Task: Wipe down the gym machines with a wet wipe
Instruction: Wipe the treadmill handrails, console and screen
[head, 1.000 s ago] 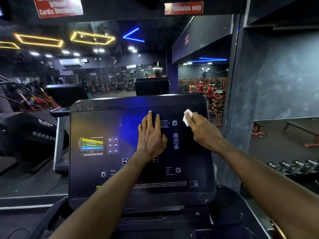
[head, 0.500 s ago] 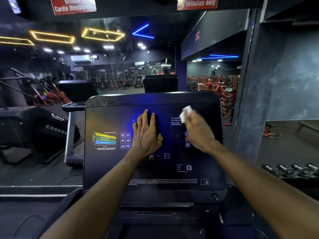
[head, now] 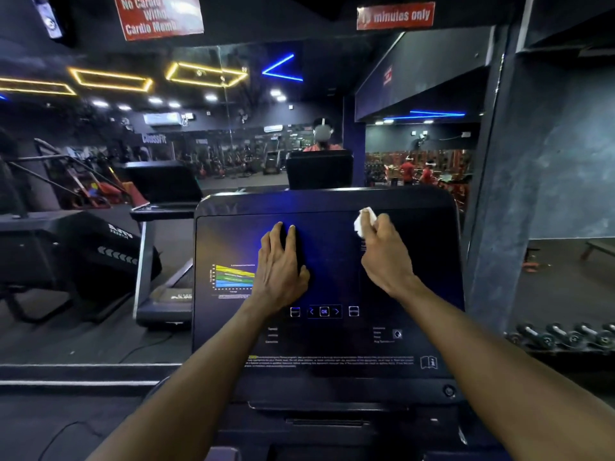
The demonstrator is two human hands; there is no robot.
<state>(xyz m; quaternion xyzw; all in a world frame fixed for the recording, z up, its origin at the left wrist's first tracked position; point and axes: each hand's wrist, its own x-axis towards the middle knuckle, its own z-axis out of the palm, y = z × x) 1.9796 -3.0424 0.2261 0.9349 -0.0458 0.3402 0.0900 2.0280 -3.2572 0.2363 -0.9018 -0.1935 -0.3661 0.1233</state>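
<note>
Left hand (head: 281,264) lies flat, fingers straight, on the dark console (head: 332,367) beside the coloured chart (head: 234,277). Right hand (head: 386,251) pinches the white wipe (head: 363,221) against the console's upper right area, near the top edge. Dumbbells (head: 562,337) sit low at right.

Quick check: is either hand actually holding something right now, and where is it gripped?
The right hand holds a bunched white wet wipe at its fingertips, against the upper console panel. The left hand holds nothing, resting flat on the panel.
</note>
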